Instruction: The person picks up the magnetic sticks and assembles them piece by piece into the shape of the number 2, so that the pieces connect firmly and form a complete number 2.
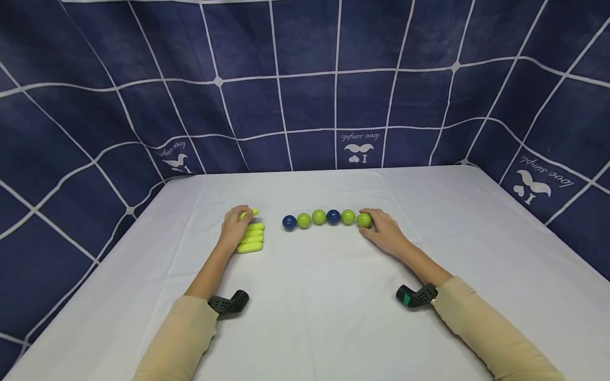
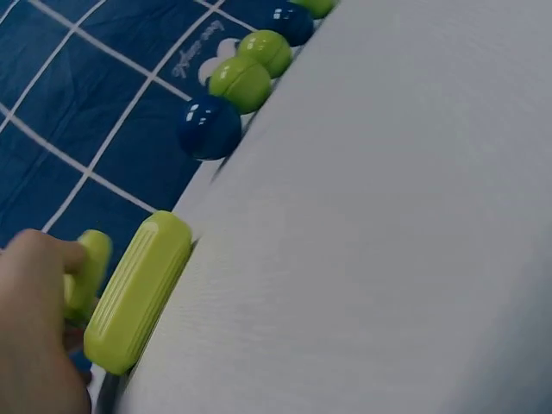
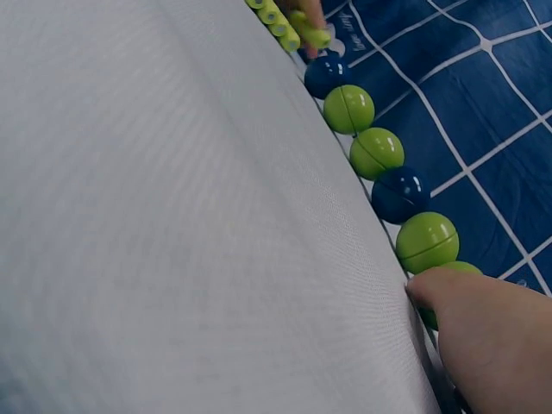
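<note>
My left hand (image 1: 233, 228) pinches a yellow-green bar (image 1: 254, 212) between thumb and fingers, at the far end of a row of similar bars. Several more ribbed, round-ended bars (image 1: 250, 247) lie side by side just below it; one bar (image 2: 142, 289) shows large in the left wrist view. At the right end of a curved line of balls, my right hand (image 1: 387, 233) holds a green ball (image 1: 364, 220) with thumb and fingers around it. Beside that ball sits another green ball (image 1: 348, 217), then a dark blue ball (image 1: 333, 217).
Leftward, the line goes on with two green balls (image 1: 319, 217) and ends in a dark blue ball (image 1: 289, 223). A white cloth (image 1: 310, 307) covers the table. Dark blue checked fabric (image 1: 305, 100) hangs behind and at both sides. Each wrist wears a black device (image 1: 230, 304).
</note>
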Available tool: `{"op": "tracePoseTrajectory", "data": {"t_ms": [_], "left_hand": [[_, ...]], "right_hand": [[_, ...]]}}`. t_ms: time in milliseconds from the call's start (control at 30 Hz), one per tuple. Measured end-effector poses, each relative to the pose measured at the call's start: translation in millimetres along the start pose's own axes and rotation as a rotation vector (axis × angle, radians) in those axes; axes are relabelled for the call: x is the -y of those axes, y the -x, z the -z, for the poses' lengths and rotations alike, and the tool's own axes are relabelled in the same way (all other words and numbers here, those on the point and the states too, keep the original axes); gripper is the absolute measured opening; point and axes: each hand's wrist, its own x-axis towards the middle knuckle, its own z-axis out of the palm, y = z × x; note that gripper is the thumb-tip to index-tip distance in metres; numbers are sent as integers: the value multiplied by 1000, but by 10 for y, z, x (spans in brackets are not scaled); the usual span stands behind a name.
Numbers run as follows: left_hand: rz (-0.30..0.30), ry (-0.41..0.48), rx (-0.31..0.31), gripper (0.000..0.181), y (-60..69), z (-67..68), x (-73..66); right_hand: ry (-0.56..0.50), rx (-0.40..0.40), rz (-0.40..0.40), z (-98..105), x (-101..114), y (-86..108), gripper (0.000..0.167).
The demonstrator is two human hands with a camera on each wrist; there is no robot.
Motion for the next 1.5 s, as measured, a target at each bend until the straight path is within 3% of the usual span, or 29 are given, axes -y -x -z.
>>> {"op": "tracePoseTrajectory", "data": {"t_ms": [100, 200, 300, 400, 500, 567, 767, 1033, 1233, 1367, 1500], "left_hand": [[-86, 65, -124, 34, 58, -89, -204], [-187, 145, -133, 29, 151, -284, -475], [-250, 219, 2, 28, 273, -542, -689], [-245, 238, 131, 27, 389, -780, -792], [-232, 217, 207, 25, 452, -945, -810], [-247, 174, 225, 24, 460, -1007, -799], [-343, 2, 228, 22, 408, -1039, -762], [-450, -118, 218, 23, 420, -1015, -727], [-432, -178, 197, 26, 423, -971, -728], [-423, -178, 234, 25, 420, -927, -725], [-431, -156, 271, 23, 401, -907, -698]], "right_hand": [[16, 12, -2, 4, 0, -2, 51], [20, 11, -3, 11, -6, -7, 52], [20, 0, -2, 15, -13, -10, 52], [14, -1, -1, 8, -17, -18, 51], [4, 6, -7, -7, -14, -29, 51], [7, 9, -7, -15, -13, -32, 50], [-1, -1, -9, -6, -11, -41, 49], [-53, -4, -47, 21, 7, -37, 49], [-61, -21, -65, 28, 16, -40, 47], [-83, -101, -74, 39, 108, -1, 43], [-136, -131, -5, -8, 315, 53, 40]]}}
